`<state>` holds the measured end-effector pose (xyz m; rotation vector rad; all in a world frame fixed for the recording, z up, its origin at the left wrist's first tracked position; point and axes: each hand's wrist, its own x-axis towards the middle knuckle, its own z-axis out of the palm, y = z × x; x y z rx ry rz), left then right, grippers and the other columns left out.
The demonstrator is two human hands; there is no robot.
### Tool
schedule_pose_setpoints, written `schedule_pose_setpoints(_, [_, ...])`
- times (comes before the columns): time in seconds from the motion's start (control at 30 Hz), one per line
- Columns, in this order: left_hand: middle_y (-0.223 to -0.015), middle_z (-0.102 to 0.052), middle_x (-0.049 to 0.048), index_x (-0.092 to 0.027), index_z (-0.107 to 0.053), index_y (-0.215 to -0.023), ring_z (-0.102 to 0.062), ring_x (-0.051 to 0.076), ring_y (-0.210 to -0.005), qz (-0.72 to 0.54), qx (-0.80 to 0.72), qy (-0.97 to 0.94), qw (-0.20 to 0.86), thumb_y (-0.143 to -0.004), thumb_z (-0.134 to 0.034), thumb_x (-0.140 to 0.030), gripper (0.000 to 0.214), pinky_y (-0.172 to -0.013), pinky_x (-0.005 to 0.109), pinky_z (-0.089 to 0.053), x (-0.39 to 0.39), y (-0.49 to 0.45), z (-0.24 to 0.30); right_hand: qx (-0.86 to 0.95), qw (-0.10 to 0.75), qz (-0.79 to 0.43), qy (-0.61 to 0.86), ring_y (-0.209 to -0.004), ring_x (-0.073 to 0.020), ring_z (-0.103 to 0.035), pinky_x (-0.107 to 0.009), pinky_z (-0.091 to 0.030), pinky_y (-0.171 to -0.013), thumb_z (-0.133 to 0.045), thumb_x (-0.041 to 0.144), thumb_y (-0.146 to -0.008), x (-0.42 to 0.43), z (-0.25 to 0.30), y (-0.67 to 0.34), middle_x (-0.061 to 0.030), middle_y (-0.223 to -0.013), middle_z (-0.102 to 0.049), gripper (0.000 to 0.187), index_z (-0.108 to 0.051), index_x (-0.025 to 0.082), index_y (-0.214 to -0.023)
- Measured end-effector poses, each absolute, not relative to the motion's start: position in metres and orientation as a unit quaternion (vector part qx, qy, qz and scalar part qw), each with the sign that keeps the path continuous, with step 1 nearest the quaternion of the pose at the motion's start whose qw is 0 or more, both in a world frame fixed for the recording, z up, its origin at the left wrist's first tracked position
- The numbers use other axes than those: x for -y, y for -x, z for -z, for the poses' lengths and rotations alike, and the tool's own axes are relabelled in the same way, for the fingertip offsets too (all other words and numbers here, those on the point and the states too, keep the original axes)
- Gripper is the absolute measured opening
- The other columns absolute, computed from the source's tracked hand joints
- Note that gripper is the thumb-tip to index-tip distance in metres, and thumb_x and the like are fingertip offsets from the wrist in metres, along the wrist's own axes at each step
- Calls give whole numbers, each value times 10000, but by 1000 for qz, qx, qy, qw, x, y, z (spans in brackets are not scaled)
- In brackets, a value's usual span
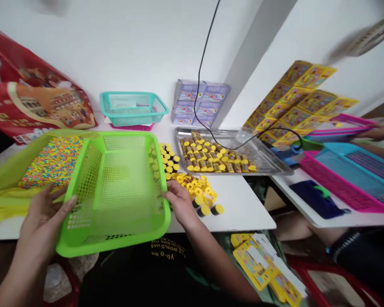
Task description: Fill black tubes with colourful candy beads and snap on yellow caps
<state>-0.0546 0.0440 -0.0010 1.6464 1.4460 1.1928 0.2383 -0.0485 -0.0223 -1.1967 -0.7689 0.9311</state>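
Observation:
A bright green plastic basket (121,183) with mesh sides is held tilted in front of me, with nothing inside it. My left hand (46,217) grips its left rim, thumb on top. On the right rim, my right hand (179,200) has its thumb over the edge and fingers around the outside. Behind the basket's left side sits a yellow container of colourful small beads (53,160). Yellow ring-shaped caps (198,187) lie beside my right hand, along with several small dark jars with yellow lids (203,209).
A metal tray (262,164) holds many yellow-lidded jars. Teal basket (132,108), purple boxes (200,104) and a red bag (38,98) stand at the back. Yellow boxes (291,102) are stacked rightward, near another person's hand (373,132). A black cable (200,76) hangs across.

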Motion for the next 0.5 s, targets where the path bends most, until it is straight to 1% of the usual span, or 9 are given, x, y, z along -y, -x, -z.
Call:
schedule_pose_setpoints(0.07, [-1274, -736, -68, -452, -662, -1219, -672, 358, -1187, -445, -555, -540, 450, -778, -748, -555, 461, -929, 538, -581, -39, 49, -8, 356, 673, -380, 525, -741, -172, -616, -284, -473, -684, -674, 248, -707, 52, 19, -241, 11, -765, -693, 94, -683, 222, -797])
schedule_pose_setpoints(0.1, [-1234, -754, -77, -434, -704, -1144, -666, 369, -1193, -436, -538, -528, 491, -747, -768, -561, 421, -954, 552, -567, -37, 49, -9, 355, 679, -368, 527, -751, -177, -618, -290, -476, -697, -683, 257, -717, 53, 19, -243, 7, -776, -696, 91, -680, 224, -802])
schedule_pose_setpoints(0.17, [-1237, -753, -87, -427, -730, -1104, -646, 379, -1224, -433, -497, -537, 527, -720, -782, -558, 409, -1017, 557, -532, -37, 52, -5, 344, 688, -355, 532, -721, -173, -603, -288, -472, -680, -711, 272, -715, 54, 19, -248, 8, -758, -685, 96, -665, 224, -784])
schedule_pose_setpoints(0.23, [-1306, -722, -65, -406, -728, -1145, -602, 380, -1286, -466, -474, -547, 509, -717, -775, -567, 459, -1074, 538, -499, -42, 53, 3, 327, 690, -367, 532, -660, -160, -574, -276, -457, -631, -744, 285, -695, 53, 19, -256, 17, -714, -660, 129, -645, 220, -746])
schedule_pose_setpoints(0.3, [-1332, -708, 10, -321, -729, -1176, -587, 378, -1303, -499, -460, -552, 485, -767, -713, -604, 498, -1080, 525, -492, -54, 48, 6, 310, 689, -385, 530, -607, -149, -550, -266, -439, -583, -776, 299, -662, 54, 18, -268, 22, -674, -639, 171, -639, 212, -715])
schedule_pose_setpoints(0.33, [-1312, -714, 57, -267, -725, -1182, -604, 372, -1278, -511, -450, -555, 478, -812, -655, -624, 519, -1056, 518, -506, -63, 41, 4, 301, 690, -388, 532, -595, -149, -548, -265, -437, -571, -792, 306, -643, 56, 16, -276, 19, -667, -639, 191, -643, 206, -709])
schedule_pose_setpoints(0.4, [-1160, -756, 122, -182, -699, -1212, -690, 338, -1108, -512, -433, -577, 466, -889, -540, -640, 583, -936, 483, -561, -88, 21, -11, 277, 699, -374, 543, -591, -154, -562, -268, -446, -565, -822, 313, -599, 59, 11, -293, 11, -664, -650, 232, -649, 196, -700])
schedule_pose_setpoints(0.47, [-1057, -755, 139, -131, -694, -1171, -706, 297, -991, -506, -415, -637, 408, -937, -450, -627, 600, -822, 421, -582, -119, -8, -33, 245, 716, -343, 556, -569, -154, -563, -268, -452, -546, -847, 310, -545, 63, 4, -311, 10, -640, -650, 272, -643, 192, -682])
schedule_pose_setpoints(0.5, [-1076, -744, 133, -135, -686, -1165, -696, 275, -992, -491, -410, -687, 346, -979, -390, -582, 568, -822, 401, -574, -138, -24, -45, 226, 728, -326, 559, -550, -149, -557, -264, -449, -529, -857, 305, -519, 65, 0, -319, 14, -622, -643, 290, -635, 193, -668])
